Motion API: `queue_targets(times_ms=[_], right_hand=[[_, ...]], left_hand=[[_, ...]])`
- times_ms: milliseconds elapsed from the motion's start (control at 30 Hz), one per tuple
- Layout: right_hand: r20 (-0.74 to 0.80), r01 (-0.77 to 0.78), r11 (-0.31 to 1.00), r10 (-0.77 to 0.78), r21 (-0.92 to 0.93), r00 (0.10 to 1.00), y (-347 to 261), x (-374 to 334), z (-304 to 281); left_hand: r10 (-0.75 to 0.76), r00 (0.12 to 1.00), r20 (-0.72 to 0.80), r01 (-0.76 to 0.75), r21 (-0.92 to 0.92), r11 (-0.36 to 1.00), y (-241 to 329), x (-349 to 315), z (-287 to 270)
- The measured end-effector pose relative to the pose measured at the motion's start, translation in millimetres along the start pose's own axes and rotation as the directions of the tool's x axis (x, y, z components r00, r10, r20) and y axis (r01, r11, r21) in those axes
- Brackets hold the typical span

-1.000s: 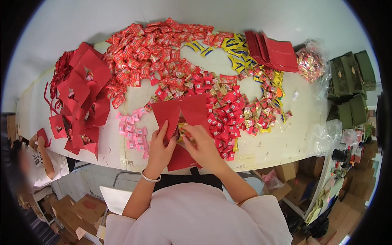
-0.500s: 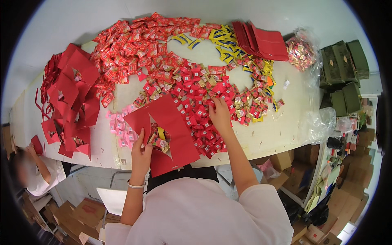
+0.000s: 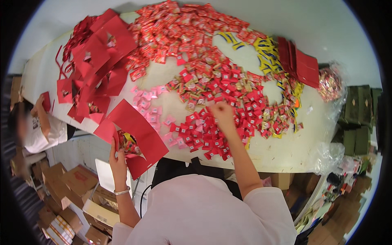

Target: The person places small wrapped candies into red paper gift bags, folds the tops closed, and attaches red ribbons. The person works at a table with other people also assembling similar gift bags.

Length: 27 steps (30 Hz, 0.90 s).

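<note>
My left hand (image 3: 117, 160) grips the left edge of a red paper gift bag (image 3: 152, 138) at the table's front edge. Through the bag's cut-out opening show small wrapped sweets (image 3: 129, 143) in red, yellow and gold. My right hand (image 3: 224, 115) is over the heap of small red wrapped sweets (image 3: 201, 134), its fingers curled in; whatever they hold is hidden. Between the two hands lie pink wrapped sweets (image 3: 149, 107). Behind my right hand are gold and red wrapped pieces (image 3: 188, 87).
Filled red bags (image 3: 92, 61) lie piled at the left. Large red packets (image 3: 175, 28) cover the back, with yellow packets (image 3: 267, 55) and flat red bags (image 3: 306, 67) farther right. A clear sack of sweets (image 3: 330, 83) stands at the right end. Another person (image 3: 45, 130) sits at the left.
The red bag has moved left with my left hand, uncovering more pink sweets. My right hand's fingers have curled in over the red sweets. The whole view has shifted.
</note>
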State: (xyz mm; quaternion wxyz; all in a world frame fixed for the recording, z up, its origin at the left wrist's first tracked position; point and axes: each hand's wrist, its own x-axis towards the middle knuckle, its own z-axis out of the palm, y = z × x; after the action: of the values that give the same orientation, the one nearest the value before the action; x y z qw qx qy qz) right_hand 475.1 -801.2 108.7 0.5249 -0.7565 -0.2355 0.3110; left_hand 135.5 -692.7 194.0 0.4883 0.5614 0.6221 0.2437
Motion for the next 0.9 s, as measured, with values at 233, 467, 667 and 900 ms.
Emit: queue_targets(times_ms=[233,467,667,900], right_hand=[[0.493,0.448,0.671,-0.139,-0.591,0.859,8.8,-7.9,132.5],[0.414,0.375,0.620,-0.087,-0.689,0.906,25.3,3.2,167.2],[0.043,0.158,0.837,-0.159,-0.523,0.986,23.9,-5.1,166.2],[0.015,0.052,0.560,-0.071,-0.827,0.997,18.2,-31.6,165.2]], left_hand=[[-0.109,0.989,-0.102,0.106,-0.033,0.994,-8.9,-15.1,-20.6],[-0.002,0.999,-0.033,0.001,-0.028,1.000,-42.6,15.9,-54.1],[0.173,0.974,0.148,-0.199,0.185,0.962,-32.8,83.5,-80.8],[0.233,0.916,0.327,-0.288,0.130,0.949,-31.0,144.0,-154.6]])
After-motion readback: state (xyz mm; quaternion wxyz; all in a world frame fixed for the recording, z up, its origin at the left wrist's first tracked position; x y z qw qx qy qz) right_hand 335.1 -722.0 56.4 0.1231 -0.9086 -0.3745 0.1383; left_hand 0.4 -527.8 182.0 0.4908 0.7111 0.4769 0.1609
